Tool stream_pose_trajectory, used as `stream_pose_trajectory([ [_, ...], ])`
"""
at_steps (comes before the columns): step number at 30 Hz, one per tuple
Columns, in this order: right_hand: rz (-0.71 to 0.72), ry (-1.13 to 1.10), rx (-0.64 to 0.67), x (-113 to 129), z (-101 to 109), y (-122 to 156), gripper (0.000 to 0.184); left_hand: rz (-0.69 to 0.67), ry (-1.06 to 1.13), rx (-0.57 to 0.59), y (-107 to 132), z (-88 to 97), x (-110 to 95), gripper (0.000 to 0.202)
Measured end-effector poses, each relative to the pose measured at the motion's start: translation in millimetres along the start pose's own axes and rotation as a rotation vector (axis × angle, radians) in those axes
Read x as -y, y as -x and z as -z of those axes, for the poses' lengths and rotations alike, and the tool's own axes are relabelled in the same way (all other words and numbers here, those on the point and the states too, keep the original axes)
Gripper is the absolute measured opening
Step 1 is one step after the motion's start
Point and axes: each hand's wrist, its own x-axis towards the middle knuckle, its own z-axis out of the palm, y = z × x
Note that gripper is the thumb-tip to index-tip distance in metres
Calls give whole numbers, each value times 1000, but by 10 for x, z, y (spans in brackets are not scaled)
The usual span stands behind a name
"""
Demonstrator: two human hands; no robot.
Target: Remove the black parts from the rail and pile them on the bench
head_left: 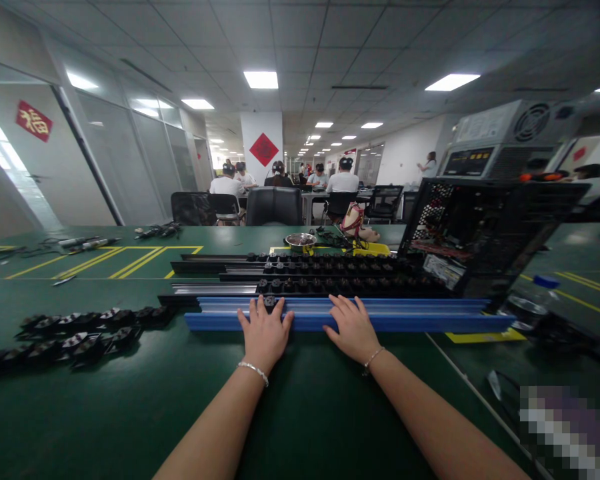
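Note:
A long blue rail (410, 315) lies across the green table (130, 400) in front of me. My left hand (264, 330) rests flat on it, fingers spread, fingertips by a small black part at the rail's far edge. My right hand (353, 325) lies flat on the rail just to the right, fingers stretched out. Neither hand holds anything. Behind the blue rail lie black rails (330, 273) loaded with rows of small black parts.
Rows of black parts (75, 333) lie on the table at left. An open black computer case (480, 233) stands at right, with a water bottle (533, 303) beside it. A metal bowl (300, 240) and tools lie farther back. Several people sit at desks beyond.

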Motion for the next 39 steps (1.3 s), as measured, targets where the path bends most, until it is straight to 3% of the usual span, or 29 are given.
stream_pose_trajectory([
  [39,9,-1,-16,-8,-21,-1,22,133,68,-62,-53,6,126,43],
])
